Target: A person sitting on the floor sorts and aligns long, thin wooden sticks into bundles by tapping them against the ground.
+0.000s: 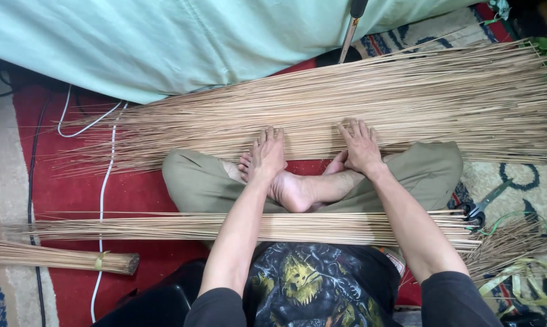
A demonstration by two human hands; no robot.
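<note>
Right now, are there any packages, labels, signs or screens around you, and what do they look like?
No packages, signs or screens in view.
Tag: small white piece with red edging, at the shirt hem by the right hip, part hidden; could be a label.
Shirt print: yellow and grey picture on the black shirt, bottom centre.
Both hands, left hand and right hand, lie flat on the sticks, not on any of these.

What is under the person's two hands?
Under the left hand and right hand lies a wide spread of thin brown sticks, pressed flat. Below the sticks is a red rug, but the part right beneath them is covered.
</note>
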